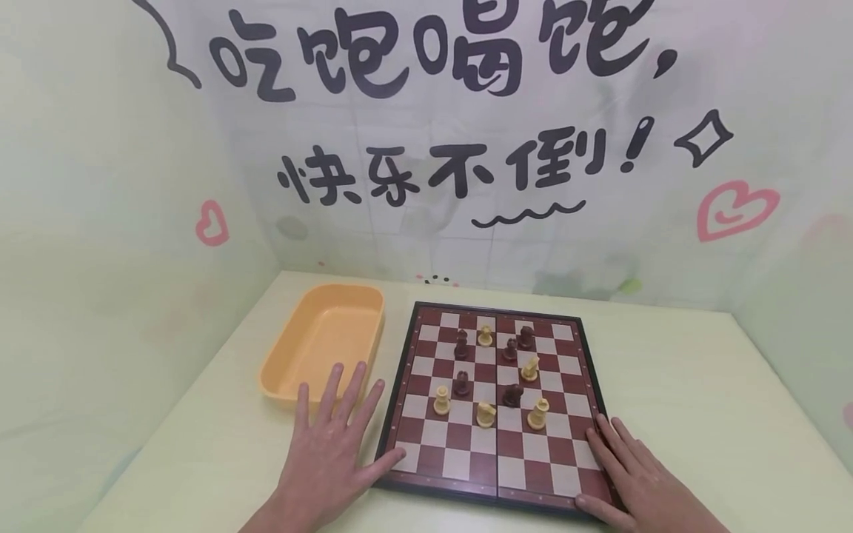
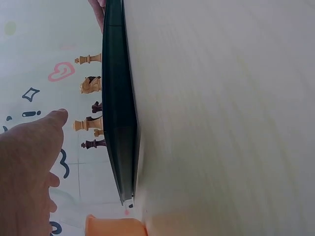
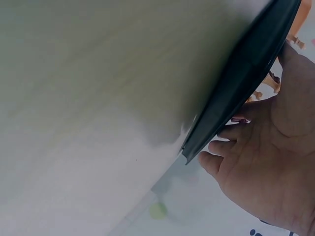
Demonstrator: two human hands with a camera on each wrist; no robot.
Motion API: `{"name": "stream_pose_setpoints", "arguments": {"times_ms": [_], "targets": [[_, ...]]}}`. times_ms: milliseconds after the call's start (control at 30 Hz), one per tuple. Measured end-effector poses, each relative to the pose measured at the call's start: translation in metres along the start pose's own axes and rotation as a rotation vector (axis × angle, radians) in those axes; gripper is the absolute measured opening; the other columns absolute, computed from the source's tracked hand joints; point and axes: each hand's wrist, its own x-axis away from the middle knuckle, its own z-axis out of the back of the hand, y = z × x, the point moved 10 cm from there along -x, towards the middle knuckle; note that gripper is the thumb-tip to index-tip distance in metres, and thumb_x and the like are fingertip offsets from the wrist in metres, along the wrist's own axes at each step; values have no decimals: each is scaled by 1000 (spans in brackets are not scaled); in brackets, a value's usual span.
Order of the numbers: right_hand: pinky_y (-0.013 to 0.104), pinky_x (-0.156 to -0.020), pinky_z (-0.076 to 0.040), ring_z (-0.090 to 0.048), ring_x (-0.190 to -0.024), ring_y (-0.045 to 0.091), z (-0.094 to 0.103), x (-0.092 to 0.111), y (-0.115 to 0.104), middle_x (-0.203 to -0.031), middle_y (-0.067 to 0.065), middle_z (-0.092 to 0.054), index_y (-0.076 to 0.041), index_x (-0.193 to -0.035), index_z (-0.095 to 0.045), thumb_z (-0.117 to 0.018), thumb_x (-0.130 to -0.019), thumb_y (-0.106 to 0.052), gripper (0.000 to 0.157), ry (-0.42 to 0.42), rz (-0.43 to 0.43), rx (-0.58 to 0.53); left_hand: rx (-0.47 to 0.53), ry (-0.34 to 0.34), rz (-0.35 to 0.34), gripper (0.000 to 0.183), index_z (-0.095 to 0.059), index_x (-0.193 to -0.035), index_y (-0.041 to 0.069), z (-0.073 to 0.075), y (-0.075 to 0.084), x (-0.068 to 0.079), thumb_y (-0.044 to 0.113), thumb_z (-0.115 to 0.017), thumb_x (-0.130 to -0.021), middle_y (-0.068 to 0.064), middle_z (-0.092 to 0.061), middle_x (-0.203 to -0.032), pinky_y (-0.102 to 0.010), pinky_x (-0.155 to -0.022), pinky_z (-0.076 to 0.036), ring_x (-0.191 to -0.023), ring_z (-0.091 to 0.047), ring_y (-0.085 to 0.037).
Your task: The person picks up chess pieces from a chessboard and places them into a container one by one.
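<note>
Left hand point(image 1: 326, 455): spread wide, fingers straight, grasping nothing; thumb poised over the chessboard's near left corner, apart from its surface in the left wrist view.
Right hand point(image 1: 643, 474): relaxed, fingers laid out at the chessboard's right edge, touching it; clasping nothing that shows.
Chessboard point(image 1: 456, 465): flat between both hands and ahead of the wrists; fold seam point(image 1: 497, 459) running forward, roughly midway between the hands.
Chess pieces point(image 1: 461, 383): ten, five cream and five dark, upright on the squares; inward from both hands.
Cream rook point(image 1: 442, 400): forward and right of the left thumb tip; nearer to the left hand.
Tall cream piece point(image 1: 537, 414): left of the right fingertips, about level with them; nearer to the right hand.
Cream knight point(image 1: 486, 414): between both hands, just left of the seam.
Orange tray point(image 1: 326, 340): ahead of the left fingertips, long axis pointing away; left hand much nearer, contact uncertain.
Reach, judged: inward from either hand to the pieces; forward from the left to the tray.
</note>
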Motion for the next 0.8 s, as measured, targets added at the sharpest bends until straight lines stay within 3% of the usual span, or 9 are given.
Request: {"name": "stream_pose_setpoints", "arguments": {"times_ms": [33,267,400,567,667,733,767,800], "targets": [[58,-103,-42,-27,-147,39,1,0,0,-157,25,-36,1,-148,-49,-66,-87,-68,94,1,4,7,0,0,0,93,-50,-151,14,0,1,0,83,-34,-91,-15,-30,-163,-74,-111,-12,-149,-22,-41],[57,-103,-43,-32,-143,43,2,0,1,-157,24,-35,0,-148,-50,-66,-87,-67,92,-8,8,11,3,21,11,92,-51,-148,5,1,1,-2,77,-36,-93,-22,-43,-154,-72,-111,-16,-145,-29,-43],[58,-104,-41,-31,-143,43,0,0,2,-157,24,-35,1,-149,-49,-64,-88,-69,93,-35,-6,1,29,50,17,92,-50,-146,2,5,3,-5,76,-32,-96,-24,-52,-143,-67,-110,-27,-137,-40,-44],[59,-105,-40,-30,-144,41,-4,0,4,-158,24,-34,0,-150,-48,-61,-89,-70,94,-39,-9,0,129,115,-7,85,-53,-141,-1,9,9,-14,71,-34,-100,-20,-58,-136,-56,-104,-41,-127,-50,-40],[48,-117,-26,-28,-146,39,-3,-1,4,-158,22,-34,-1,-150,-48,-61,-89,-70,92,-11,7,11,171,146,-33,82,-55,-139,-3,8,16,-19,67,-36,-101,-20,-58,-137,-53,-103,-44,-128,-51,-40],[34,-121,-10,-24,-148,36,-4,0,4,-158,22,-35,-1,-150,-48,-61,-90,-70,92,3,22,25,190,130,-52,82,-55,-139,-4,2,21,-22,66,-36,-102,-20,-56,-140,-51,-106,-42,-133,-47,-41],[32,-121,-9,-24,-148,35,-5,1,3,-157,22,-36,-1,-149,-48,-61,-90,-70,92,13,33,44,198,112,-60,83,-55,-140,-4,-2,24,-23,67,-36,-102,-21,-54,-142,-51,-108,-40,-136,-45,-41],[25,-119,-1,-18,-151,31,-6,1,4,-157,22,-36,-1,-149,-48,-61,-90,-70,92,16,37,47,202,89,-67,84,-54,-142,-4,-6,27,-24,67,-35,-102,-21,-53,-145,-51,-110,-38,-139,-41,-40]]}}
